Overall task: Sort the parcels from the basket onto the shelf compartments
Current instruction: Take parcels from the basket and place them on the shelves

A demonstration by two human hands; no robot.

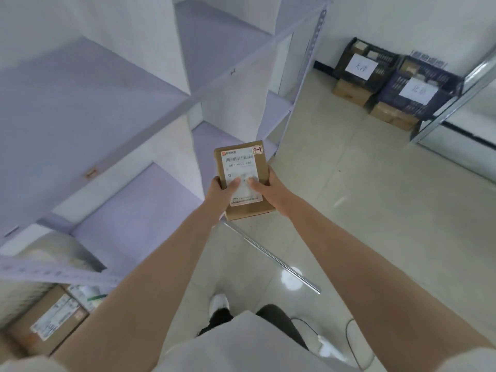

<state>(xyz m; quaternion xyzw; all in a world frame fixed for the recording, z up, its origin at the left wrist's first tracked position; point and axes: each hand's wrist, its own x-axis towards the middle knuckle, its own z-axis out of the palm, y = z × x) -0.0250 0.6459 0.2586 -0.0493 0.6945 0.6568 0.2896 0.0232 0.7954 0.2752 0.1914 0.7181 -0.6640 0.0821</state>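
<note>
On my left stands the lilac shelf (pixel 107 89), its open compartments split by white dividers. Low at the left edge, below the shelf's perforated strut, lies another brown box (pixel 51 326) with a white label; whether it sits in a basket I cannot tell. My left hand (pixel 218 193) grips the left edge of the parcel (pixel 243 181), with the thumb pressed on its label. The parcel is a small brown carton, label up, with a barcode and a corner sticker that seems to read 2-2. I hold it in the air just in front of the shelf's lower compartments. My right hand (pixel 271 191) holds its right edge the same way, thumb on top. A thin metal rod (pixel 271 257) lies on the tiled floor (pixel 375 210) beneath. Far right, against the wall, two dark crates (pixel 418 87) with paper signs rest on cardboard boxes.
</note>
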